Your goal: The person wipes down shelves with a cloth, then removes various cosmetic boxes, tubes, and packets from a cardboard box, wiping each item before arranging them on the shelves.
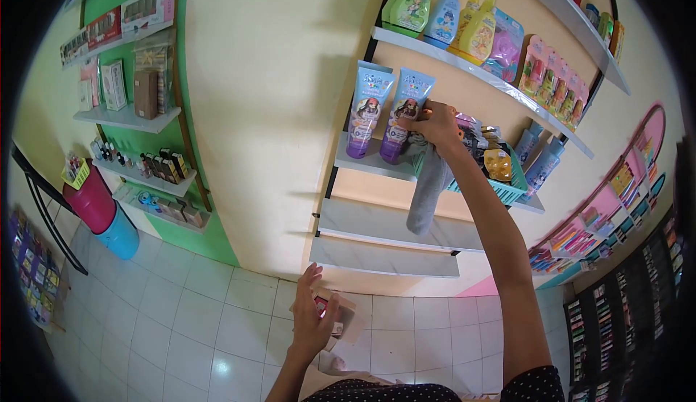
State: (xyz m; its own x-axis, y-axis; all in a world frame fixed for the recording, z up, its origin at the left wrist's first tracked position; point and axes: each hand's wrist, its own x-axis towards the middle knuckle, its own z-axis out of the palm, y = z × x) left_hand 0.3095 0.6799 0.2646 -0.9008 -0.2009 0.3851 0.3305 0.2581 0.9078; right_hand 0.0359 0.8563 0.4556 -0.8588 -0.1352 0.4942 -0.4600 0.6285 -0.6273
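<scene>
My right hand [437, 125] is closed on a grey cloth [429, 195], which hangs down past the shelf edge. Its fingertips touch a purple and blue squeeze tube [402, 123] with a cartoon figure on it. A matching tube [366, 115] stands upright just to the left, on the same marbled shelf [351, 161]. Low in the view, my left hand [315, 318] holds nothing, its fingers apart. Below it on the floor is an open cardboard box [348, 318], partly hidden by that hand.
Right of my right hand sits a turquoise basket [516, 177] of small packets, with blue bottles [544, 164] beside it. Green, blue and yellow bottles [408, 3] stand on the shelf above. Two lower shelves [391, 257] jut out below. Stocked shelves [127, 115] line the green wall at left.
</scene>
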